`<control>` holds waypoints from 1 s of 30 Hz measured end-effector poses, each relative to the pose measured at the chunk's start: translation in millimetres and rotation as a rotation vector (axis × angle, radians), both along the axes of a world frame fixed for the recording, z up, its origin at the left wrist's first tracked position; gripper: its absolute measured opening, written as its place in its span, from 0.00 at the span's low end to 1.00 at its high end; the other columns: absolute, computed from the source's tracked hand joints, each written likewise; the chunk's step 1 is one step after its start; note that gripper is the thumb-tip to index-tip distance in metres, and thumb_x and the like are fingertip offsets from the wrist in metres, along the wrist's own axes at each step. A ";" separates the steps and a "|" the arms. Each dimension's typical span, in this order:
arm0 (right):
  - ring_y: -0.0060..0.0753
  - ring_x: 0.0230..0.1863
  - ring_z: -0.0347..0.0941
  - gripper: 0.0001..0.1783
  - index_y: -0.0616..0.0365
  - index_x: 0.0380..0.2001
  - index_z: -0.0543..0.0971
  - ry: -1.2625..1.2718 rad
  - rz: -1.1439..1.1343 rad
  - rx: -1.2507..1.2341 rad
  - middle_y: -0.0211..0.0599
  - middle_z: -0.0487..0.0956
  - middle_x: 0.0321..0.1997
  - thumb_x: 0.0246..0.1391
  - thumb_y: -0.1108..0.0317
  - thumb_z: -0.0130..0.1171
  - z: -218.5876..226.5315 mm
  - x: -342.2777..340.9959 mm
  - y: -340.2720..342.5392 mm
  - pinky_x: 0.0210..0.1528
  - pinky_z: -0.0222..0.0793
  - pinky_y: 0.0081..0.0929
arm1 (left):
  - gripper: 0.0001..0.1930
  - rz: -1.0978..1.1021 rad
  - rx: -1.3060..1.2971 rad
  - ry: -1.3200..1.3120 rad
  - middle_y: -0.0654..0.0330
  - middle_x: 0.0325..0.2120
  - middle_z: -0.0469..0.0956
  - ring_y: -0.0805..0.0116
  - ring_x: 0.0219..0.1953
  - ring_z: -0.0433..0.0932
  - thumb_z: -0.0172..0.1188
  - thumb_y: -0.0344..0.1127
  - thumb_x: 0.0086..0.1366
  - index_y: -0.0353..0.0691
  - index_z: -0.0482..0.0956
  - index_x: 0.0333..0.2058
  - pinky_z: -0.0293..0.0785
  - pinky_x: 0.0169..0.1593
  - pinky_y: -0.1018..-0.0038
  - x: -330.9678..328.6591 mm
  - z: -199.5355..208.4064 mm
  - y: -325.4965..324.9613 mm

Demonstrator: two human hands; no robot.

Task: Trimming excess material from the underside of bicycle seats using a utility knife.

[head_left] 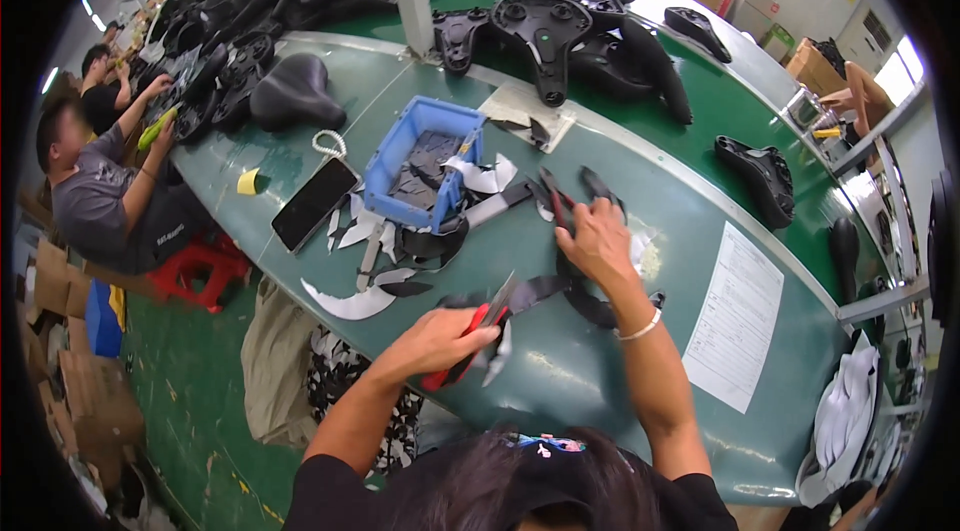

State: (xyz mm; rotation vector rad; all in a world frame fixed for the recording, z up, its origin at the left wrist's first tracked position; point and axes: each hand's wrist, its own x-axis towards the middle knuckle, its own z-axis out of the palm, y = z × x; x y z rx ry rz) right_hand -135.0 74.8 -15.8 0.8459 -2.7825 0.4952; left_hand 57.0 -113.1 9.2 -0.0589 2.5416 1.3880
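Note:
My left hand [437, 339] is closed around red-handled scissors [484, 323], their pointed metal blades angled up and away. White and dark scraps [499, 356] hang beside the blades. Farther right, my right hand [600, 243] curls its fingers at the handle end of a dark two-pronged tool with a bit of red [557, 199], perhaps pliers. Black curved strips [590, 307] lie under and around that hand. Left of it stands a blue plastic bin [408, 193] holding dark flat pieces. White and black offcuts [350, 301] are scattered in front of the bin.
A phone [316, 203] and a yellow tape roll [250, 182] lie left of the bin. A printed sheet [735, 318] rests on the right. Bicycle saddles [545, 41] and saddle bases cover the far green surface. Another person [95, 186] sits at the far left.

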 end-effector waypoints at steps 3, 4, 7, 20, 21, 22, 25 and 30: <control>0.50 0.42 0.66 0.17 0.60 0.31 0.75 -0.106 0.068 0.177 0.49 0.69 0.35 0.39 0.59 0.58 14.9 23.9 24.0 0.40 0.64 0.43 | 0.18 -0.127 -0.097 -0.181 0.55 0.23 0.73 0.68 0.27 0.76 0.51 0.48 0.66 0.35 0.71 0.32 0.69 0.33 0.68 33.5 15.0 -24.2; 0.49 0.41 0.66 0.17 0.60 0.30 0.75 -0.069 0.120 0.221 0.49 0.69 0.35 0.38 0.59 0.57 13.6 37.5 32.2 0.39 0.63 0.42 | 0.18 0.065 0.149 -0.184 0.57 0.24 0.74 0.69 0.28 0.76 0.50 0.48 0.67 0.35 0.71 0.33 0.71 0.33 0.69 40.7 18.8 -26.7; 0.47 0.36 0.65 0.14 0.61 0.30 0.73 -0.040 0.245 0.192 0.47 0.68 0.31 0.40 0.64 0.54 18.4 82.0 47.2 0.35 0.60 0.42 | 0.18 0.283 0.657 -0.204 0.61 0.26 0.74 0.72 0.29 0.76 0.49 0.47 0.69 0.34 0.70 0.38 0.72 0.33 0.73 39.6 19.2 -18.4; 0.39 0.34 0.75 0.13 0.66 0.37 0.73 -0.518 0.196 -0.396 0.44 0.76 0.37 0.54 0.67 0.58 79.2 144.5 55.0 0.38 0.69 0.29 | 0.24 0.072 0.738 -0.145 0.65 0.25 0.72 0.77 0.23 0.74 0.58 0.46 0.65 0.34 0.66 0.51 0.69 0.28 0.78 18.5 29.6 19.5; 0.45 0.38 0.74 0.14 0.66 0.39 0.74 -0.423 0.238 -0.383 0.48 0.76 0.41 0.54 0.67 0.58 75.6 146.9 54.2 0.41 0.69 0.32 | 0.24 0.071 0.681 -0.142 0.65 0.25 0.73 0.78 0.23 0.73 0.58 0.46 0.64 0.34 0.66 0.51 0.68 0.27 0.78 17.9 30.4 18.7; 0.51 0.43 0.73 0.15 0.67 0.41 0.74 -0.327 0.281 -0.369 0.51 0.76 0.45 0.55 0.67 0.57 73.2 147.9 53.4 0.44 0.69 0.35 | 0.24 0.070 0.624 -0.139 0.65 0.25 0.73 0.78 0.23 0.73 0.58 0.46 0.64 0.33 0.67 0.50 0.68 0.27 0.78 17.3 30.5 17.9; 0.53 0.50 0.71 0.16 0.66 0.44 0.74 -0.242 0.296 -0.250 0.55 0.73 0.52 0.55 0.67 0.57 71.4 149.0 51.6 0.49 0.66 0.38 | 0.24 0.060 0.610 -0.141 0.65 0.24 0.73 0.78 0.23 0.73 0.59 0.46 0.64 0.33 0.67 0.50 0.68 0.27 0.79 18.9 31.8 15.5; 0.54 0.51 0.69 0.17 0.65 0.44 0.74 -0.279 0.315 -0.199 0.57 0.71 0.54 0.54 0.67 0.58 72.4 150.3 51.1 0.52 0.64 0.39 | 0.24 0.059 0.608 -0.149 0.64 0.24 0.73 0.78 0.22 0.73 0.59 0.46 0.64 0.33 0.67 0.48 0.68 0.27 0.79 21.9 31.4 11.4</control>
